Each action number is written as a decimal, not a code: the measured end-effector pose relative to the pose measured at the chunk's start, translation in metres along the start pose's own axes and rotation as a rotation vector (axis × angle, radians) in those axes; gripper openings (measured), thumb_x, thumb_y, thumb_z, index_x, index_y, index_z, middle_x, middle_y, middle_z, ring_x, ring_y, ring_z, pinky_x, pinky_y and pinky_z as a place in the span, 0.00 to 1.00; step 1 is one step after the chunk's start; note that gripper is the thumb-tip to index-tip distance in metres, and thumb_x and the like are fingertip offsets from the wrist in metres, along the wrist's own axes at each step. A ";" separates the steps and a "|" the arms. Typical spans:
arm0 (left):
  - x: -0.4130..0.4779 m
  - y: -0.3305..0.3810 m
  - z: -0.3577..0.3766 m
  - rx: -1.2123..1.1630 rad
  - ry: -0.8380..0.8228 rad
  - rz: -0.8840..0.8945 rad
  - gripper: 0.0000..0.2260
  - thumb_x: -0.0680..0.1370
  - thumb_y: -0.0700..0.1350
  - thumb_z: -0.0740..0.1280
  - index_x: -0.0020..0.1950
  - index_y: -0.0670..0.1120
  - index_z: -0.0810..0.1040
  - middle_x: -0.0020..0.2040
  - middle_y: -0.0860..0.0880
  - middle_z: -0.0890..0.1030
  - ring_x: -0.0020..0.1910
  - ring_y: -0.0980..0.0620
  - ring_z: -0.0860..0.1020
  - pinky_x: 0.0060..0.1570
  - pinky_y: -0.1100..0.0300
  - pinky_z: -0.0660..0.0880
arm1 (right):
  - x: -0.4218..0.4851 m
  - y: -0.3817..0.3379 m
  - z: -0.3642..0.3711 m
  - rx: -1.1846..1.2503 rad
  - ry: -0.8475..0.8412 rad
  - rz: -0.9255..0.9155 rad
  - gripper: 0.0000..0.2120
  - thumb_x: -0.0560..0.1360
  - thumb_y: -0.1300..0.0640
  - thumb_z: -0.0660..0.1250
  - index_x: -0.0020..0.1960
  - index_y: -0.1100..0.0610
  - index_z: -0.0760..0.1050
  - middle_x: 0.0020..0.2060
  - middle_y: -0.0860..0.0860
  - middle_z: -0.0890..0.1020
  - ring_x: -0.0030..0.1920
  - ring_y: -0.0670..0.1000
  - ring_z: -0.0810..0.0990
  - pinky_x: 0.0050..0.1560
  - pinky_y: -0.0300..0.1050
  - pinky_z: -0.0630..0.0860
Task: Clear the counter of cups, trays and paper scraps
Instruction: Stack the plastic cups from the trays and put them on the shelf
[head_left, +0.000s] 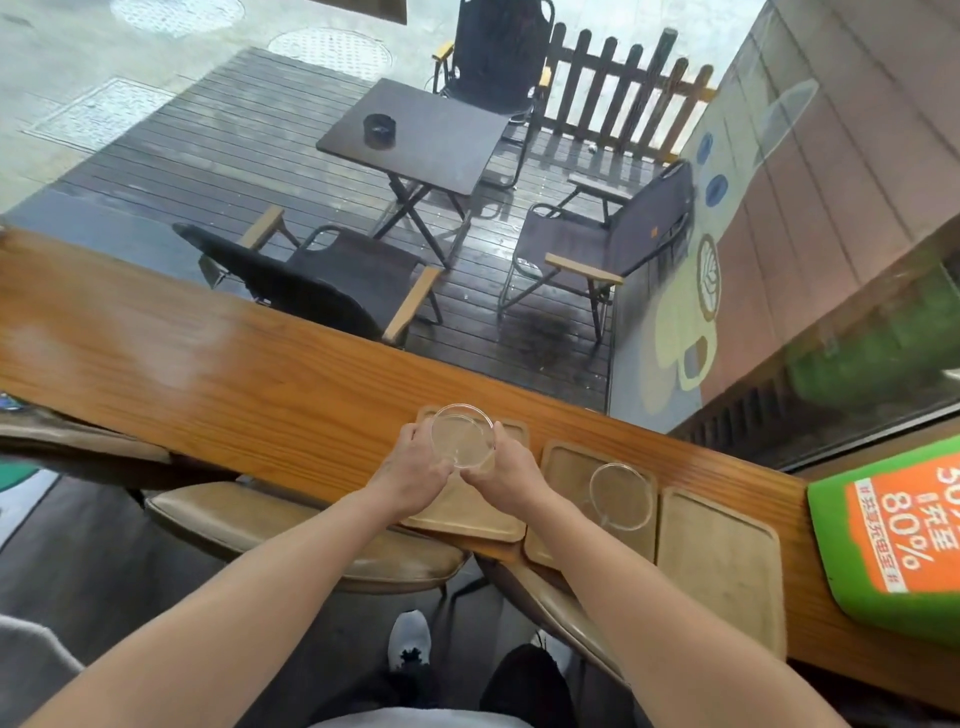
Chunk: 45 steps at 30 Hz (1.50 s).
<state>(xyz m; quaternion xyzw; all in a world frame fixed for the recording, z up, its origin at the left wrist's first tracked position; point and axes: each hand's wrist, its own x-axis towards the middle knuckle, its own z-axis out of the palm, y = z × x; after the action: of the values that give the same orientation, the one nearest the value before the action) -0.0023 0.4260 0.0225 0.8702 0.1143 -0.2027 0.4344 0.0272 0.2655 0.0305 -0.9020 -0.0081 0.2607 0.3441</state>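
Two hands: my left hand (415, 467) and right hand (501, 475) clasp one clear round glass cup (461, 435).
Trays: three flat wooden trays (719, 556), rounded corners.

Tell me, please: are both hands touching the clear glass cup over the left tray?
Touching. The head view shows the left hand and the right hand wrapped around the sides of the clear glass cup, no gap visible.

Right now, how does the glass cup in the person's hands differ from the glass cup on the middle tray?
The held cup is gripped on both sides by the left hand and right hand, over the left tray; the other cup stands untouched on the middle tray. The held cup appears lifted and slightly tilted; the other sits flat with a thin handle visible. Both are clear, round and look empty.
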 end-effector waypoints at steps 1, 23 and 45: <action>0.001 -0.001 0.002 -0.011 -0.008 -0.005 0.30 0.74 0.52 0.61 0.76 0.50 0.58 0.68 0.47 0.64 0.61 0.45 0.71 0.64 0.45 0.69 | 0.001 0.002 0.001 -0.002 0.000 0.001 0.33 0.72 0.51 0.74 0.72 0.55 0.63 0.64 0.54 0.75 0.64 0.55 0.74 0.53 0.42 0.68; 0.010 0.004 -0.010 0.197 -0.021 -0.094 0.29 0.77 0.40 0.60 0.77 0.42 0.55 0.74 0.42 0.60 0.69 0.40 0.65 0.66 0.49 0.66 | -0.002 -0.007 -0.010 -0.038 -0.094 -0.005 0.39 0.74 0.56 0.72 0.79 0.58 0.56 0.68 0.54 0.75 0.59 0.53 0.77 0.52 0.41 0.72; 0.009 0.140 0.031 0.465 0.122 0.465 0.15 0.75 0.44 0.64 0.60 0.48 0.68 0.57 0.47 0.72 0.49 0.47 0.76 0.47 0.52 0.76 | -0.059 0.049 -0.143 -0.124 0.451 0.083 0.14 0.76 0.56 0.66 0.60 0.57 0.77 0.52 0.53 0.81 0.48 0.52 0.77 0.47 0.46 0.73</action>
<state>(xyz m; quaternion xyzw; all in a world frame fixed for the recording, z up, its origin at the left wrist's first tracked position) 0.0508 0.3177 0.1012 0.9593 -0.1107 -0.0664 0.2513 0.0359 0.1285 0.1173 -0.9563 0.0901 0.0657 0.2703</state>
